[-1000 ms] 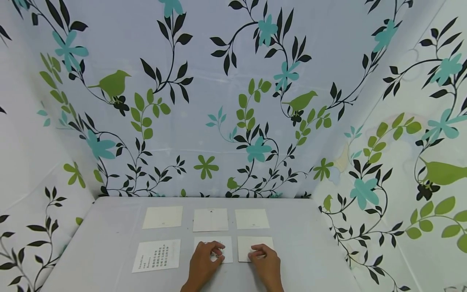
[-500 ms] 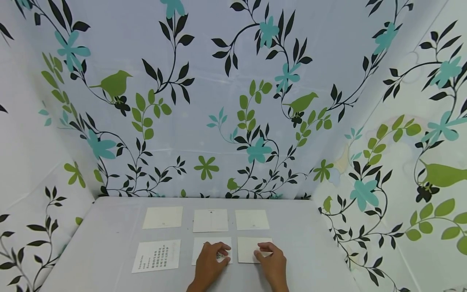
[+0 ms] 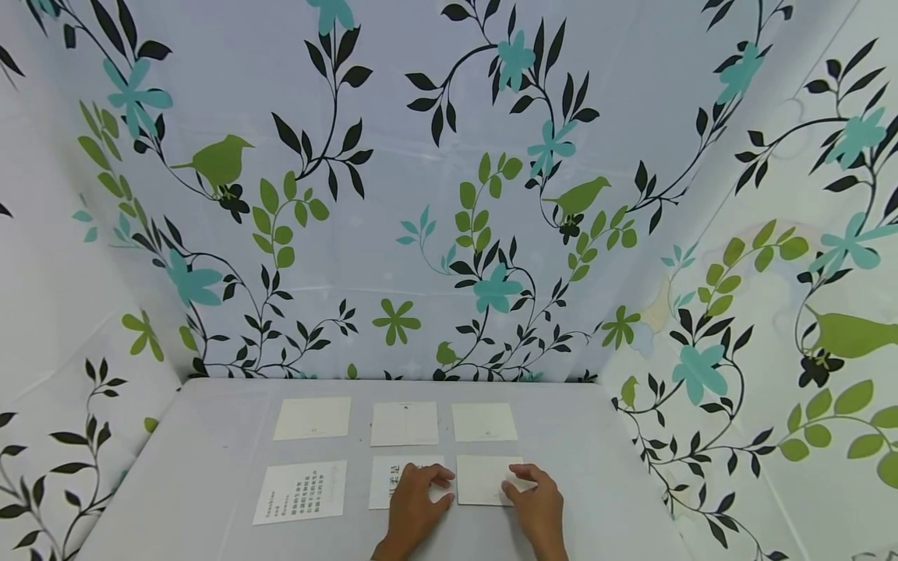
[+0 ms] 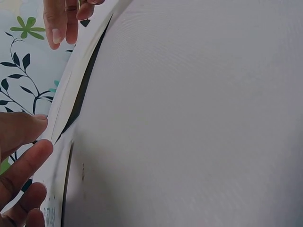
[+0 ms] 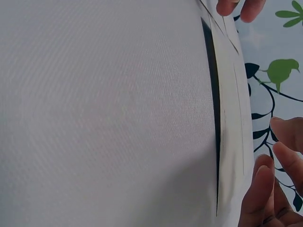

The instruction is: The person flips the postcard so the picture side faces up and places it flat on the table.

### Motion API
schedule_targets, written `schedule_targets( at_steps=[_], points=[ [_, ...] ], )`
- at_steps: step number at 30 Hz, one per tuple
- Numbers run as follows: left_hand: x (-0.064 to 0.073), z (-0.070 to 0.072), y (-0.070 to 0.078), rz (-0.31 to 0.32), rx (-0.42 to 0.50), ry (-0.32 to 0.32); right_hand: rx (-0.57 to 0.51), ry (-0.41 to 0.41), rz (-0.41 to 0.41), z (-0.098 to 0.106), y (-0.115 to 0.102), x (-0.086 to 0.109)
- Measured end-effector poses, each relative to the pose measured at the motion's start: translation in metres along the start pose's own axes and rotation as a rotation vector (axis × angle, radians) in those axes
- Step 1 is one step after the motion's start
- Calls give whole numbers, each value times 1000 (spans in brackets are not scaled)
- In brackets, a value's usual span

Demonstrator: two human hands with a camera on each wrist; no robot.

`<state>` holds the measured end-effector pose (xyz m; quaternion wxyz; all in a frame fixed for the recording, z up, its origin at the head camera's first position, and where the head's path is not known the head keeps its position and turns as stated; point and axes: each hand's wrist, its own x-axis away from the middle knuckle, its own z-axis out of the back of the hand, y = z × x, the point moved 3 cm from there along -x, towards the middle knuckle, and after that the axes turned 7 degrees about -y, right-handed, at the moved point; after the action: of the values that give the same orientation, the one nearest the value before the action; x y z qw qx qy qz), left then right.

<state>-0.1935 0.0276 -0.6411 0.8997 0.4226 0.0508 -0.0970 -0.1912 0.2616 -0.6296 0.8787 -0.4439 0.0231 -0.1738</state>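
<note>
In the head view my left hand [image 3: 419, 505] is over the right part of a white printed card [image 3: 382, 477], its fingertips at the left edge of a plain cream card [image 3: 482, 479]. My right hand [image 3: 539, 505] has thumb and index finger apart at the cream card's right edge. Both hands have loosely bent fingers. The left wrist view shows a gap between my left thumb [image 4: 33, 125] and index finger [image 4: 33, 161], beside the near edges of the two cards. The right wrist view has the cream card [image 5: 229, 123] with a dark shadow under its edge.
Left of the hands lies a card with printed text [image 3: 302, 492]. Behind is a row of three pale cards: a left one [image 3: 312, 419], a middle one [image 3: 404, 424] and a right one [image 3: 484, 422]. Leaf-patterned curtains [image 3: 449, 195] surround the white table [image 3: 189, 483].
Both hands have moved to the right, uncovering more print on the front middle card. My right hand went from over the cream card's middle to its right edge.
</note>
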Motion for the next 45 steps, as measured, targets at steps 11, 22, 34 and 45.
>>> schedule_targets(
  at_steps=[11,22,34,45],
  points=[
    [-5,-8,3,14,-24,-3,16,43,-45,7,8,-1],
    [-11,-13,6,-8,-48,34,30,25,-57,11,14,-5],
    [-17,-19,8,-13,-90,-12,36,49,-73,10,8,-4],
    [-19,-21,6,-67,-120,3,29,57,-58,11,12,-7]
  ],
)
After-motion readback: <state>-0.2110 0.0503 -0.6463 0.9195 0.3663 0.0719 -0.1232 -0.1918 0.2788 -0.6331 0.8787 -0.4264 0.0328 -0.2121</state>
